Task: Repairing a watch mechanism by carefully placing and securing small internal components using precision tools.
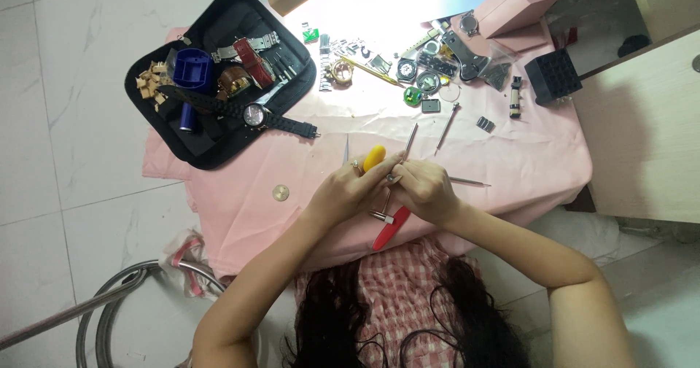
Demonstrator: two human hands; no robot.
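Pink cloth (510, 156) covers the desk; above it the left hand (343, 189) has its fingers closed on a yellow-handled tool (374, 156), the right hand (426, 189) on a red-handled tool (390, 229), hands touching.

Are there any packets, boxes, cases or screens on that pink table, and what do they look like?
Black zip case: far left, open flat, holding watches and a blue block.
Pink box: far right, rectangular, green button on top.
Clear plastic bag: beside the pink box, small dark parts inside.
No screens visible.
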